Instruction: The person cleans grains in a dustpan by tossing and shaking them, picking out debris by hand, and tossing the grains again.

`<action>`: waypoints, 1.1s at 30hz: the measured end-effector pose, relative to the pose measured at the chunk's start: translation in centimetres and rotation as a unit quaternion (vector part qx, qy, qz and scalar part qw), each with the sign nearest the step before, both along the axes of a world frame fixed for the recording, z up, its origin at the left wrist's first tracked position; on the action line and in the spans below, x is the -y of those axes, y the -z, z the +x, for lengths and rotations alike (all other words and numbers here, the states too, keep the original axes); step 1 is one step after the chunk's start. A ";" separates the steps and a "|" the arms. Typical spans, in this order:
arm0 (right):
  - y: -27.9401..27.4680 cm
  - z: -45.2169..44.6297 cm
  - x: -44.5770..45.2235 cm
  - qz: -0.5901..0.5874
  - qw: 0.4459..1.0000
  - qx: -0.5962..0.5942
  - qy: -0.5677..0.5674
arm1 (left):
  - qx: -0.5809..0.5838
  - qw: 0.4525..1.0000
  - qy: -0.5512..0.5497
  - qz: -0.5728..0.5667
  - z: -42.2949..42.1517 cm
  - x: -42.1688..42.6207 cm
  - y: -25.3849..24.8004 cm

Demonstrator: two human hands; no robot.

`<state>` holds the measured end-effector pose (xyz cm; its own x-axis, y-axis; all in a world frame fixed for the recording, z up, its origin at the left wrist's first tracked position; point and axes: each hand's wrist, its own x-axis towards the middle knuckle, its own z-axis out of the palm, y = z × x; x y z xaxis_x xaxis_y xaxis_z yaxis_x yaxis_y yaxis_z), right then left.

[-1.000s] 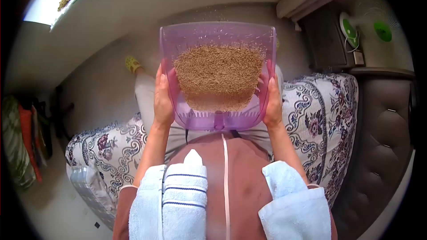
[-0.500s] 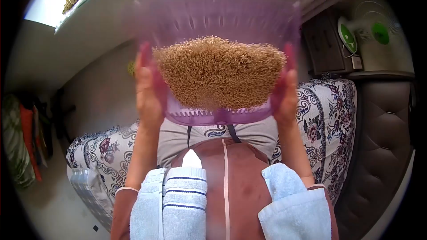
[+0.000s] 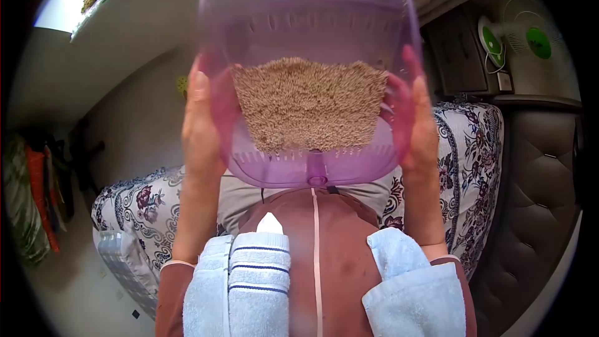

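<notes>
I hold a see-through purple plastic winnowing pan [image 3: 315,178] in front of my waist, one hand on each side wall. A heap of light brown grain [image 3: 312,106], which looks like wheat, lies in its middle. My left hand [image 3: 201,122] is closed on the left wall, thumb outside, and its fingers are partly hidden. My right hand [image 3: 421,128] grips the right wall, and some of its fingers show through the plastic from beneath. The far edge of the pan is a little blurred.
Behind my lap is a bed with a flowered sheet [image 3: 468,143] and a dark padded headboard [image 3: 536,168]. A green and white fan [image 3: 538,43] stands by a dark cabinet [image 3: 458,56] at right. Clothes [image 3: 37,193] hang at left. A light blue towel [image 3: 259,287] drapes my chest.
The pan has come slightly nearer my body and its far wall shows more clearly. The grain heap has drawn in narrower. Both hands have kept their hold.
</notes>
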<state>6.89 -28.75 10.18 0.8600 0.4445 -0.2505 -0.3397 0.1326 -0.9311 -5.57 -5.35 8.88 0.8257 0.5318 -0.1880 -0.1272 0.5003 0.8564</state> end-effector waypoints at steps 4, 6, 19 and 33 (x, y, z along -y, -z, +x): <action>-1.6 -0.3 -0.2 0.143 0.984 0.108 -0.001 | 0.147 0.985 0.017 0.094 0.2 -0.5 -1.6; 5.4 -0.1 0.4 0.115 0.990 0.072 0.032 | -0.014 0.983 -0.077 0.165 0.6 -1.2 6.2; 3.0 0.2 0.7 0.022 1.000 -0.011 -0.001 | -0.021 0.999 0.039 0.013 0.4 0.2 2.6; 8.1 -0.1 0.9 -0.009 0.998 -0.055 -0.010 | -0.070 0.997 0.020 0.031 -0.1 0.4 7.6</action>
